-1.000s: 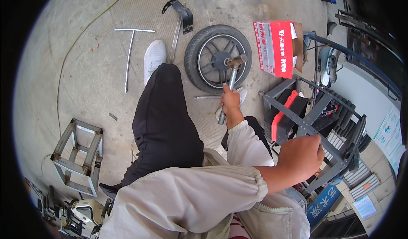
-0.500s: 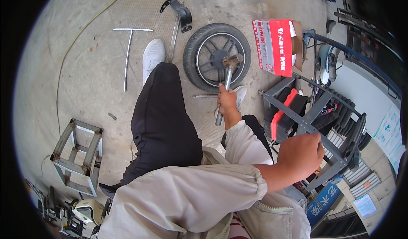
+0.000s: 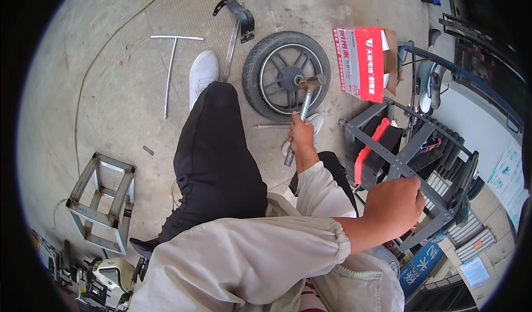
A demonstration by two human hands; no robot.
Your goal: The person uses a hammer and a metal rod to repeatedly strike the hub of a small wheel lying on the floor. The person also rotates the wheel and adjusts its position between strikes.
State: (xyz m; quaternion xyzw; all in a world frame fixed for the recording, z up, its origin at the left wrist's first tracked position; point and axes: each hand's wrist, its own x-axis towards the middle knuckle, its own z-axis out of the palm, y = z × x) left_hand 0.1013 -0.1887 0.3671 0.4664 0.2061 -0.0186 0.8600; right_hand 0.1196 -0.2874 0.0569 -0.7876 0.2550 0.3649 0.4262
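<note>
My right hand (image 3: 302,136) is wrapped round the metal handle of a hammer (image 3: 305,105). Its rusty head hangs over a spoked wheel with a black tyre (image 3: 256,79), just right of the hub; whether it touches the wheel I cannot tell. The wheel lies flat on the concrete floor beyond my feet. Across my lap, over the right arm, reaches my left forearm, and my left hand (image 3: 390,208) is closed in a fist with nothing visible in it. Its fingertips are turned away. A metal bar (image 3: 271,126) lies between the wheel and my right shoe.
Left of my shoe lies a T-shaped metal bar (image 3: 171,70); near it, a black curved bracket (image 3: 244,21) on a metal strip. A red cardboard box (image 3: 363,62) stands right of the wheel. A grey metal frame (image 3: 396,159) fills the right side. A metal stool frame (image 3: 105,201) stands left.
The hammer head has shifted slightly right relative to the hub, baring more of its centre. My right hand still grips the handle, and my left fist keeps its pose. The whole view has shifted slightly.
</note>
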